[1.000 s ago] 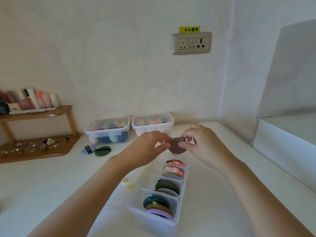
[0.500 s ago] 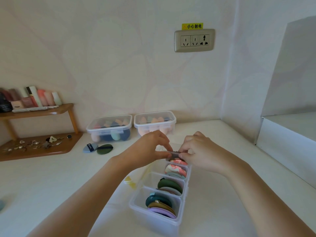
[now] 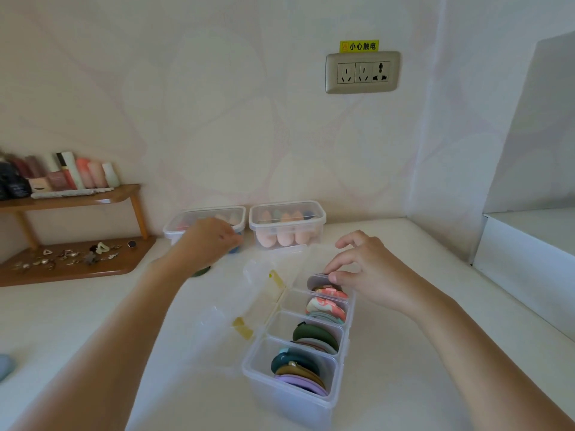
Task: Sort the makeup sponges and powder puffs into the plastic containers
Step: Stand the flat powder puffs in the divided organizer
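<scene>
White bench (image 3: pixel 93 321): dark green round puff (image 3: pixel 201 270) partly hidden under left hand (image 3: pixel 208 241), well left of right hand (image 3: pixel 367 269) at clear divided plastic container (image 3: pixel 289 396); grip of both hands indeterminate.

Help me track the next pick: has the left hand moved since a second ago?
Yes. The left hand left the divided organizer and reached away, leftward, to the left lidded box.

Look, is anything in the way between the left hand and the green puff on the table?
Nothing visible is. The left hand reaches just past the green puff, which peeks out from under its wrist on the table.
</scene>
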### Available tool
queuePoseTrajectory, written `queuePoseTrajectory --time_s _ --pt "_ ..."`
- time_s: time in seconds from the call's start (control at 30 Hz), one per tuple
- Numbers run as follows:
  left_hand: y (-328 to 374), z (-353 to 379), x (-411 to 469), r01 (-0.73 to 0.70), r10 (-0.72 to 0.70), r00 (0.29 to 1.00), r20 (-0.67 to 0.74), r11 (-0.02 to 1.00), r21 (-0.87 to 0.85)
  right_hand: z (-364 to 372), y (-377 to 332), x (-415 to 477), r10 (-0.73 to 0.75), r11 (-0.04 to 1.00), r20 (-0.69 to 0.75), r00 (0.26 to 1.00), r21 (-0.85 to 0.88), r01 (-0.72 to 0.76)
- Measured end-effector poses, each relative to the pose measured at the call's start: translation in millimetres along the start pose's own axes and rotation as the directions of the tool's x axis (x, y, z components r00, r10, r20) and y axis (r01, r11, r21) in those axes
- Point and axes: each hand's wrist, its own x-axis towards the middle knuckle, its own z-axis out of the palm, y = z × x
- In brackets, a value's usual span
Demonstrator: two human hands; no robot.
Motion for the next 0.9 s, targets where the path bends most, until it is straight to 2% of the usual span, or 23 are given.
queuePoseTrajectory --time_s 0.1,0.23,0.37,0.53,0.63,0.73,0.8,0.9 --pt "-41 -1 6 0.131 -0.140 0.988 0.072 0.985 0.114 2 1 2 0.003 0.999 0.019 1.000 0.034 -0.003" --pt "-74 16 1 0.134 -0.150 0.984 0.094 0.979 0.155 7 1 6 -0.040 0.999 0.002 0.999 0.025 0.040" --pt "-85 26 -3 0.134 -0.133 0.991 -0.018 0.985 0.113 13 3 7 -0.062 0.997 -0.021 0.998 0.041 0.062" --pt "-83 17 -5 0.104 -0.083 0.989 -0.122 0.979 0.175 12 6 7 -0.084 0.995 -0.008 0.996 0.054 0.085" --pt "-69 1 -5 0.085 -0.070 0.982 -0.176 0.993 0.080 13 4 6 -0.110 0.993 0.003 0.994 0.052 0.110" --pt "-33 -26 -6 0.017 -0.043 0.978 -0.206 0.992 -0.127 15 1 6 -0.144 0.989 0.023 0.989 0.041 0.143" --pt "-1 -44 -15 -0.068 0.023 0.986 -0.163 0.958 -0.278 16 -2 6 -0.169 0.985 0.044 0.985 0.046 0.167" --pt "40 -53 -32 -0.195 0.188 0.981 -0.051 0.925 -0.325 16 -6 4 -0.164 0.986 0.063 0.984 0.051 0.161"
